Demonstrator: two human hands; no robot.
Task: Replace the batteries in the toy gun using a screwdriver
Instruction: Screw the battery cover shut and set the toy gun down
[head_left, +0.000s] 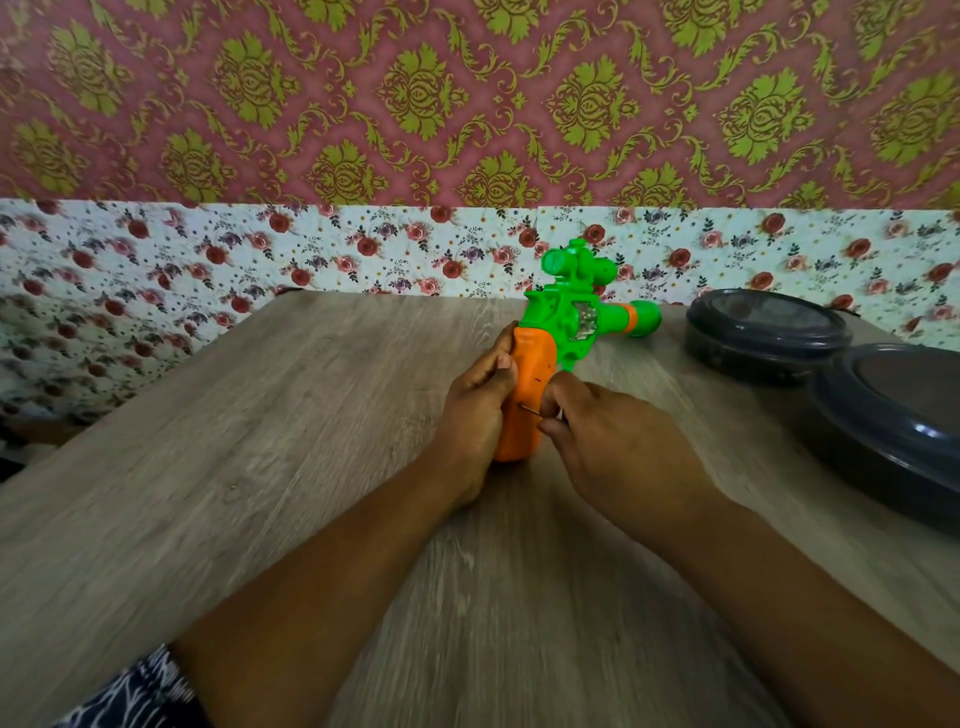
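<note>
A toy gun (566, 322) with a green body, a green scope and an orange grip lies on the wooden table (260, 441), its barrel pointing right. My left hand (475, 415) grips the orange grip from the left, thumb on top. My right hand (618, 441) pinches a thin screwdriver (530, 410), whose metal tip touches the right face of the grip. The screwdriver's handle is hidden inside my fingers.
Two dark round lidded containers stand at the right, one (769, 332) near the wall and a larger one (893, 421) at the table's right edge. A floral-papered wall (311, 249) rises right behind the table. Patterned cloth (140, 696) shows at the bottom left.
</note>
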